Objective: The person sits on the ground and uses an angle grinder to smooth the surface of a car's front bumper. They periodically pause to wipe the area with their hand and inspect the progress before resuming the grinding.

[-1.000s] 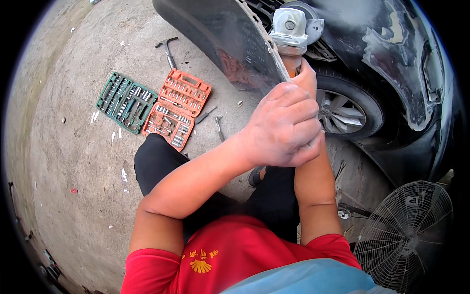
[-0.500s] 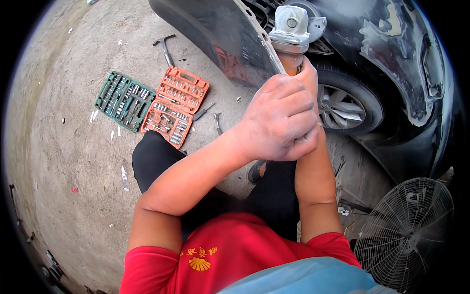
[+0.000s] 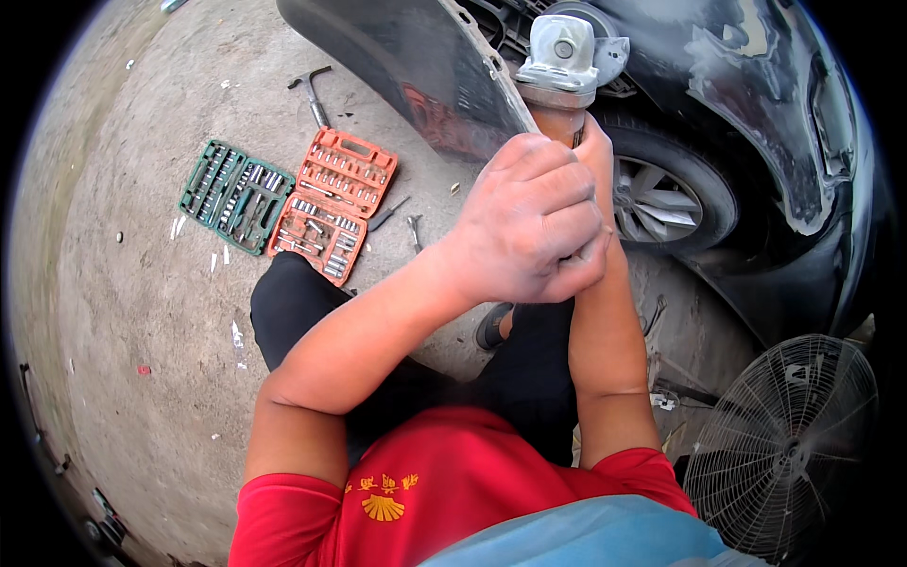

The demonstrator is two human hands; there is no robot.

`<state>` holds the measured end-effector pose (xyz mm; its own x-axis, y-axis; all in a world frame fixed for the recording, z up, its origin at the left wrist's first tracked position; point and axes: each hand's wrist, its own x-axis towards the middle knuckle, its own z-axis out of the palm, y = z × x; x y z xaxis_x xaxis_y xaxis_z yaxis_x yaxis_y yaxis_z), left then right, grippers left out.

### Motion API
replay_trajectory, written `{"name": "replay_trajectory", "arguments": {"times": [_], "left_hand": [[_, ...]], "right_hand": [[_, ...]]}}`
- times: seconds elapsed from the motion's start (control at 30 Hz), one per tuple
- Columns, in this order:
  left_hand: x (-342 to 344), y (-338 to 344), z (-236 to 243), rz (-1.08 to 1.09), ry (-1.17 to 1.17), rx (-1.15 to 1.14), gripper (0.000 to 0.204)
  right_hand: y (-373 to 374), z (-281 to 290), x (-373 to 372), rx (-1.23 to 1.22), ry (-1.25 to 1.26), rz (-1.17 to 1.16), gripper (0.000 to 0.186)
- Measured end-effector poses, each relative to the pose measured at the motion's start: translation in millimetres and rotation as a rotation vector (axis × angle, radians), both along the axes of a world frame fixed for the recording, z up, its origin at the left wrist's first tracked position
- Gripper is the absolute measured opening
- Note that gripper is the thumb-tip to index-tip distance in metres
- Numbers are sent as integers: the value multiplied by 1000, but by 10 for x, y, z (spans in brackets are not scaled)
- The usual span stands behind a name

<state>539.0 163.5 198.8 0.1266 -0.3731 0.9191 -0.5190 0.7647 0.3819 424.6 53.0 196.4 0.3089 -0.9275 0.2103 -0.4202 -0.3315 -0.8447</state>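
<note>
My left hand [image 3: 539, 215] is closed over the lower end of the pale, ragged edge of a dark curved car panel [image 3: 392, 66], its fingers partly hiding that edge. Just behind it, my right hand [image 3: 593, 156] grips the orange body of an angle grinder [image 3: 562, 57], whose dusty silver head points up beside the panel. The grinder's head is near the panel edge; whether the disc touches it I cannot tell.
The dark car body [image 3: 756, 94] with sanded patches and a wheel [image 3: 652, 208] is at right, a wire-guarded fan [image 3: 775, 454] below. Green [image 3: 231, 194] and orange [image 3: 345, 161] socket cases, a hammer [image 3: 316, 99] and loose tools [image 3: 414, 231] lie on the concrete floor [image 3: 142, 302].
My left hand and the panel have moved slightly up and left. The grinder stays in my right hand beside the panel edge.
</note>
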Motion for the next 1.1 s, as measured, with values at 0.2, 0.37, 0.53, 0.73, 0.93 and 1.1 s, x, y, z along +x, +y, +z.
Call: {"name": "replay_trajectory", "arguments": {"times": [0.2, 0.37, 0.53, 0.73, 0.93, 1.1], "left_hand": [[-8, -7, -2, 0, -5, 8, 18], [-1, -9, 14, 3, -6, 3, 18], [-11, -28, 20, 9, -1, -17, 17], [-19, -41, 18, 19, 0, -23, 17], [-15, -34, 19, 20, -23, -2, 16], [-22, -40, 16, 36, -26, -14, 16]], "right_hand": [[-44, -115, -105, 50, -66, 2, 56], [11, -66, -144, 18, -23, -11, 54], [71, -29, -216, 99, -69, -8, 50], [118, -32, -281, 129, -84, -21, 51], [195, 18, -359, 97, -68, -7, 53], [221, 0, -437, 67, -72, 15, 51]]}}
